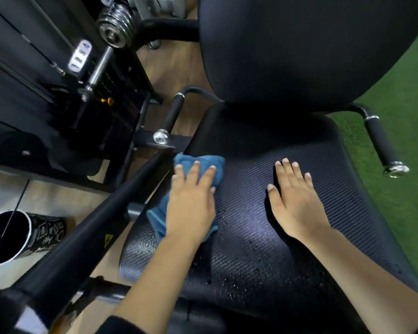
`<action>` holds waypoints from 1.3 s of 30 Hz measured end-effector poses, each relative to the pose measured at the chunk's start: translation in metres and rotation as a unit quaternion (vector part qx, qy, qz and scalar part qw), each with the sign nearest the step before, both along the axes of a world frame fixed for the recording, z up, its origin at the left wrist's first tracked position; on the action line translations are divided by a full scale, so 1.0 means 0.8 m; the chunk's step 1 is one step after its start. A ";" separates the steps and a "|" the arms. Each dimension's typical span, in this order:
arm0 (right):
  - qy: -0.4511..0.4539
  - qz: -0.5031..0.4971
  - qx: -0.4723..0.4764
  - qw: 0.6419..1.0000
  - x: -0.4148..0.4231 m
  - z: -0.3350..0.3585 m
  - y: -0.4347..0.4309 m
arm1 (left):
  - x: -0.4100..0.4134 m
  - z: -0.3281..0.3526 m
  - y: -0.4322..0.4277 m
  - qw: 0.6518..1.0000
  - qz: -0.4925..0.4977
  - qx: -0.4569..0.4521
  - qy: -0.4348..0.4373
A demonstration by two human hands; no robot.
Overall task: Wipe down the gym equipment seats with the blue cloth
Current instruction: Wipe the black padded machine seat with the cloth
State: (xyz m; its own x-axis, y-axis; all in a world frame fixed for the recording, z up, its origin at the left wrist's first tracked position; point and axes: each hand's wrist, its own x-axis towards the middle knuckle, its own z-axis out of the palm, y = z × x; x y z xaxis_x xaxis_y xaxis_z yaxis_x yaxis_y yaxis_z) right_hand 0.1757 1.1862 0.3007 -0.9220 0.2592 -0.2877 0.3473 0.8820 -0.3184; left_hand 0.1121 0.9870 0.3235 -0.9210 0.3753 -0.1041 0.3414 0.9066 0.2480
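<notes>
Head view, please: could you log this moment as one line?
left hand presses blue cloth on seat | right hand flat on seat | droplets near front edge

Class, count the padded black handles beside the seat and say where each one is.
2. The left handle is beside the left edge of the seat, above the wooden floor; the right handle is beside its right edge, above the green turf. None seems hidden.

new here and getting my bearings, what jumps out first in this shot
Two bare hands lie flat on a black textured seat: the left hand presses a blue cloth at the seat's left edge, and the right hand rests bare near its middle. Droplets speckle the seat's near part.
</notes>
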 end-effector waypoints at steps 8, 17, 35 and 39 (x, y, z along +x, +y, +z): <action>-0.001 -0.006 0.000 1.000 0.042 0.009 0.014 | 0.070 0.017 -0.045 0.993 -0.100 0.055 0.009; -0.003 -0.029 0.004 1.000 0.047 0.013 0.011 | 0.006 0.002 0.008 0.998 -0.035 0.005 -0.051; -0.025 -0.044 -0.007 0.999 0.046 0.029 -0.049 | 0.068 0.020 -0.040 0.988 -0.148 0.049 -0.015; -0.025 -0.044 -0.021 0.999 0.051 0.035 -0.048 | 0.038 0.018 -0.098 0.995 -0.081 0.055 -0.014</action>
State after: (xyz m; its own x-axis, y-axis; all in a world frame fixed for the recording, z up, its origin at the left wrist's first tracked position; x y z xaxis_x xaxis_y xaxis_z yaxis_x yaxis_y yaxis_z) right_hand 0.2167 1.1478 0.3290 -0.8808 0.3247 -0.3446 0.4385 0.8340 -0.3350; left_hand 0.1428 0.9085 0.3375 -0.8454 0.5284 -0.0780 0.4718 0.8072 0.3548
